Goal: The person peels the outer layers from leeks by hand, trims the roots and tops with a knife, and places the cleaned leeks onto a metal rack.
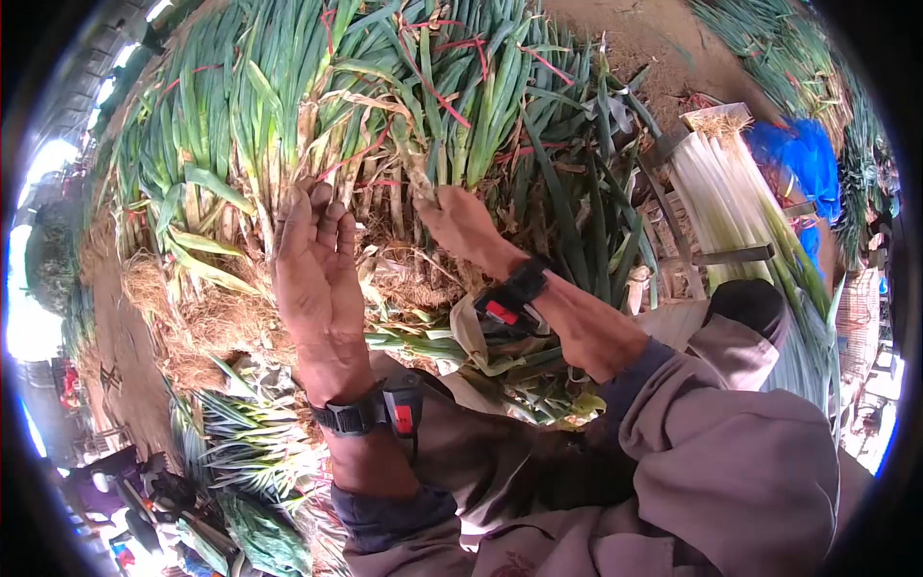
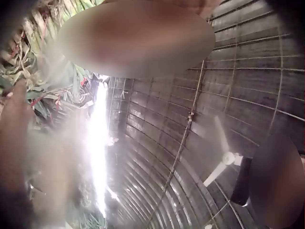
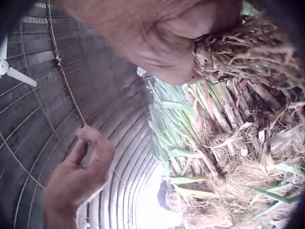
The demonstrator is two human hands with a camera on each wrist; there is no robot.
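A curved, ribbed roof (image 2: 157, 119) with a white-bladed fan (image 2: 228, 158) arches above your station, and bare earth (image 1: 635, 29) shows beyond the large pile of green onions (image 1: 231, 115), taken here as the reference point. Red ties (image 1: 447, 103) cross several of the bunches in that pile. Its leaves point away from you, and its pale stems end in matted roots (image 1: 216, 322) along the side nearest you.

Your right hand (image 1: 471, 231) is at the near side of the pile, fingers curled round a brownish onion stalk (image 1: 411, 159); the exact number of stalks in that grip cannot be told. The right wrist view shows a root clump (image 3: 252, 57) beside the same hand. Your left hand (image 1: 322, 279) is palm up in front of the pile, apart from the right hand, its fingers half bent with nothing between them. In the left wrist view the nearest shapes are too blurred to read the fingers.

To the right of the pile stands a wooden rack (image 1: 735, 256) with long white-stemmed leeks (image 1: 711, 197) laid in it, and a blue sheet (image 1: 812, 159) is bunched beyond. Loose leaves (image 1: 524, 394) are heaped on your side of the pile. Nearer you than the pile's left part lies a crumpled green sack (image 1: 264, 534).
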